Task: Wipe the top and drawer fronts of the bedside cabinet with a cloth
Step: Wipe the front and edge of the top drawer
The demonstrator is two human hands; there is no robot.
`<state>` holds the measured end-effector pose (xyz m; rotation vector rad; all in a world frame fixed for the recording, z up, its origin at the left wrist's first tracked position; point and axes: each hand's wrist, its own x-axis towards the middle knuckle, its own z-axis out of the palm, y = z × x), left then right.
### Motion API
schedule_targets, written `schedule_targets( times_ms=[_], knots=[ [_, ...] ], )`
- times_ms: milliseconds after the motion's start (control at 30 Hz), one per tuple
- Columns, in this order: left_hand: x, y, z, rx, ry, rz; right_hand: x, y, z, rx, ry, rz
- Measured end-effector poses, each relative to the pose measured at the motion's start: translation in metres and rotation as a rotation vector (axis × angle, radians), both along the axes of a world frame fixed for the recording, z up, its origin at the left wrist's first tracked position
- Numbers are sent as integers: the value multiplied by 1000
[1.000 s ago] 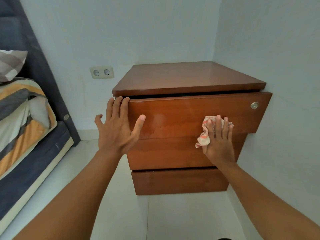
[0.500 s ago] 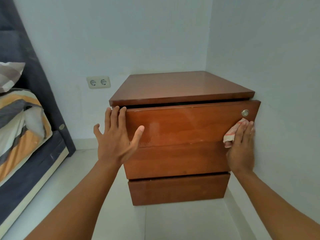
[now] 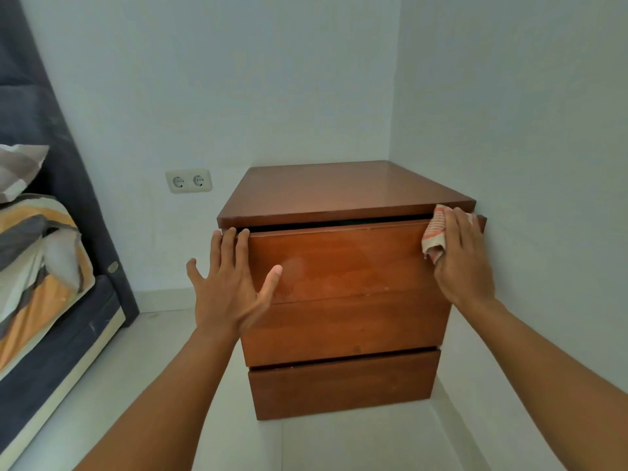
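A brown wooden bedside cabinet (image 3: pixel 339 195) stands in the room's corner with three drawer fronts. The top drawer front (image 3: pixel 346 260) sits slightly pulled out, with a dark gap under the cabinet top and a pale smear on its wood. My left hand (image 3: pixel 231 287) lies flat with spread fingers on that front's left edge. My right hand (image 3: pixel 462 256) presses a red-and-white striped cloth (image 3: pixel 433 236) against the front's upper right corner. The hand and cloth cover the drawer's round lock.
A bed with a striped orange, grey and white cover (image 3: pixel 37 266) and a dark headboard (image 3: pixel 68 164) stands at the left. A white double socket (image 3: pixel 188 180) is on the back wall. The right wall (image 3: pixel 526 164) touches the cabinet's side. Pale floor tiles (image 3: pixel 136 368) lie between bed and cabinet.
My right hand has slid the cloth rightward across the top drawer front and then up to its upper right corner, covering the lock. My left hand has stayed on the left edge.
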<state>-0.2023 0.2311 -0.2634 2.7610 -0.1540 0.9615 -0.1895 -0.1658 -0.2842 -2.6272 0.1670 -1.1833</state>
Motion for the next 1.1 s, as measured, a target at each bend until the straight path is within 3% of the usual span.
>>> schedule_targets(
  times_ms=[267,367,433,533,633,800,1100],
  knots=[
    [-4,7,9,63,28,3,-11,-8,36,94,165,-111],
    [-6,5,8,51,22,5,-18,15,65,142,5,-96],
    [-5,2,6,35,28,6,-23,37,71,4,-100,65],
    [-3,1,3,35,17,7,-18,62,47,-244,42,207],
    [-1,5,2,38,-2,-7,-10,60,29,-143,45,151],
    [0,8,2,43,1,-9,-8,24,37,-146,52,32],
    [0,8,4,37,34,-17,-22,-5,47,-26,351,-163]
  ],
)
